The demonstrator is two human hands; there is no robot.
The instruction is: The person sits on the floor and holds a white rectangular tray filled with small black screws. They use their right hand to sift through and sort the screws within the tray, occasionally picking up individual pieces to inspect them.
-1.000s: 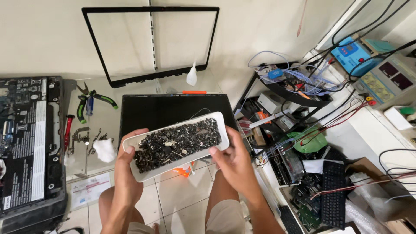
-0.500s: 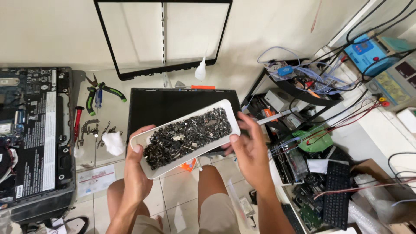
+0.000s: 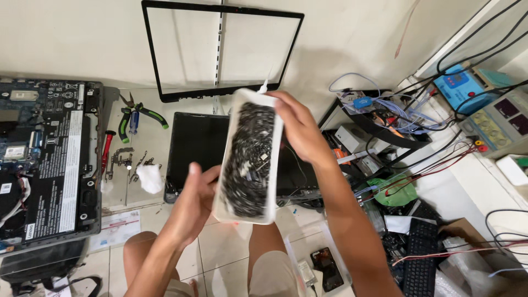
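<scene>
Pale floor tiles (image 3: 165, 250) spread beneath me in the head view, running up to a plain cream wall where a black screen bezel (image 3: 220, 49) leans upright. Between my knees I hold a long white tray (image 3: 248, 157) full of small dark screws and bits, turned so its length runs away from me and lifted above a black laptop screen panel (image 3: 198, 146) that lies flat on the floor. My left hand (image 3: 192, 201) grips the near end of the tray, fingers curled under its left edge and thumb up along the side. My right hand (image 3: 297, 126) closes over the far end, fingers wrapped across the right rim near the top. Off to my left sits an opened laptop base (image 3: 47, 159) with its board and battery exposed. Beside it lie green-handled pliers (image 3: 137, 113), a red screwdriver (image 3: 105, 151), metal hinges (image 3: 124, 159) and a crumpled white tissue (image 3: 149, 179). To my right a tangle of cables and boards (image 3: 385, 118) piles up, with a blue bench instrument (image 3: 462, 85) near the wall and a black keyboard (image 3: 421, 258) lower down.
</scene>
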